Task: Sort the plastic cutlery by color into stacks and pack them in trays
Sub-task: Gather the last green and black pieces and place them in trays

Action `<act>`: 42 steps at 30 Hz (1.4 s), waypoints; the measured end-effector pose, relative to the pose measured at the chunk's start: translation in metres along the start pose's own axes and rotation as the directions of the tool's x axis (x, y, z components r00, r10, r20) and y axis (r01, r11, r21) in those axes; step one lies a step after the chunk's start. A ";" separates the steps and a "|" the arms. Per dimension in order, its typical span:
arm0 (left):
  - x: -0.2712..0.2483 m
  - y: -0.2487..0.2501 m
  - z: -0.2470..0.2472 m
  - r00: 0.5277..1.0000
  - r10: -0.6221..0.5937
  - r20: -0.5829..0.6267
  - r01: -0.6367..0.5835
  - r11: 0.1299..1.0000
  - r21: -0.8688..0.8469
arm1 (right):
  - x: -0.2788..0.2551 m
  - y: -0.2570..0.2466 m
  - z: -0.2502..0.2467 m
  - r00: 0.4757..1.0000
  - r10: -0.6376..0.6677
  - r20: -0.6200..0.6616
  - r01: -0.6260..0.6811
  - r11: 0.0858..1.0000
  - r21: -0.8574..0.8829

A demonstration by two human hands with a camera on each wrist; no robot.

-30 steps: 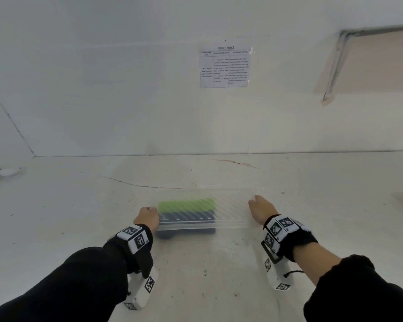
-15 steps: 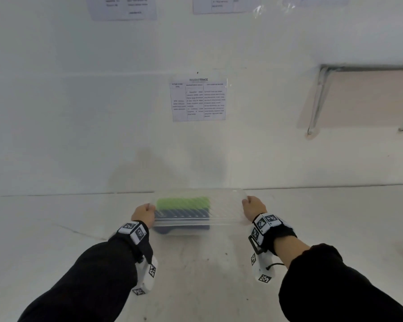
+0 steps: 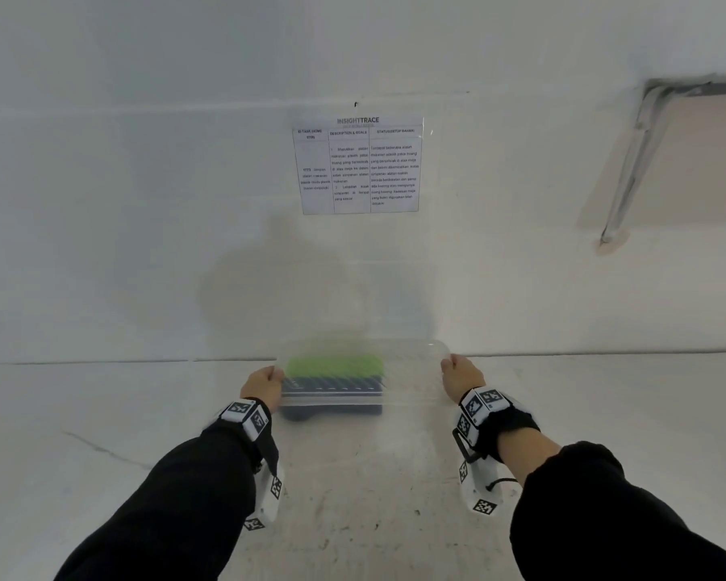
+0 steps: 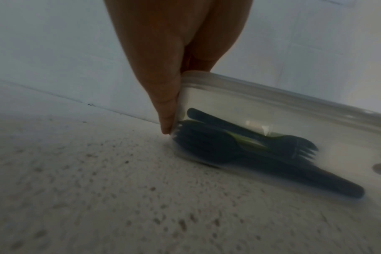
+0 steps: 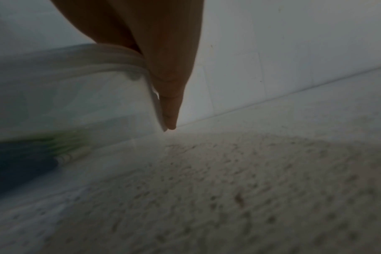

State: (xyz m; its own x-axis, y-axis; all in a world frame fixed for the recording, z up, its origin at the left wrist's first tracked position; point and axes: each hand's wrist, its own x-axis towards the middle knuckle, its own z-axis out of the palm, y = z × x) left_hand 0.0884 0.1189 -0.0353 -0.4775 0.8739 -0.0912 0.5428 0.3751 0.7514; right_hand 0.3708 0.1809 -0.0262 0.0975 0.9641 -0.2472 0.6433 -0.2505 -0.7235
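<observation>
A clear lidded plastic tray (image 3: pixel 411 371) sits low over the white table, close to the back wall. Green cutlery (image 3: pixel 334 366) lies at the back of its left half, with a dark blue stack (image 3: pixel 332 385) in front. My left hand (image 3: pixel 265 383) holds the tray's left end, thumb at the lid edge. My right hand (image 3: pixel 460 377) holds the right end the same way. In the left wrist view, the fingers (image 4: pixel 163 86) run down the tray's end wall (image 4: pixel 272 103) beside dark forks and spoons (image 4: pixel 207 146). In the right wrist view, the fingers (image 5: pixel 168 77) press the other end (image 5: pixel 65 86). I cannot tell whether the tray touches the table.
The white wall rises just behind the tray, with a printed sheet (image 3: pixel 357 165) taped on it. A metal frame (image 3: pixel 642 153) runs along the wall at the upper right. The speckled table (image 3: pixel 353 496) has a thin crack (image 3: pixel 101 450) on the left.
Both hands have carried the tray away from me toward the back wall. My view has tilted up, so more wall shows.
</observation>
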 end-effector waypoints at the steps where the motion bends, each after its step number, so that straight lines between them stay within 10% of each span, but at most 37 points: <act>1: 0.000 0.000 0.000 1.000 -0.003 0.005 0.003 1.000 -0.001 | -0.001 0.000 0.000 1.000 0.001 0.002 -0.001 1.000 -0.002; 20: -0.128 0.017 0.014 0.998 0.010 0.057 -0.007 0.999 -0.052 | -0.116 0.067 -0.038 0.991 -0.136 -0.005 0.136 0.986 0.093; 42: -0.449 0.237 0.316 0.922 0.194 0.335 -0.102 0.957 -0.273 | -0.199 0.311 -0.352 0.910 -0.200 -0.362 0.250 0.963 0.098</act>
State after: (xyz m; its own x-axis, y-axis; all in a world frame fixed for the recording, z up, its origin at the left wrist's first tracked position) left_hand 0.6496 -0.0870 -0.0228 -0.1034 0.9821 -0.1576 0.3790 0.1854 0.9066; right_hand 0.8190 -0.0578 0.0245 0.2355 0.9598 0.1530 0.5692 -0.0086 -0.8221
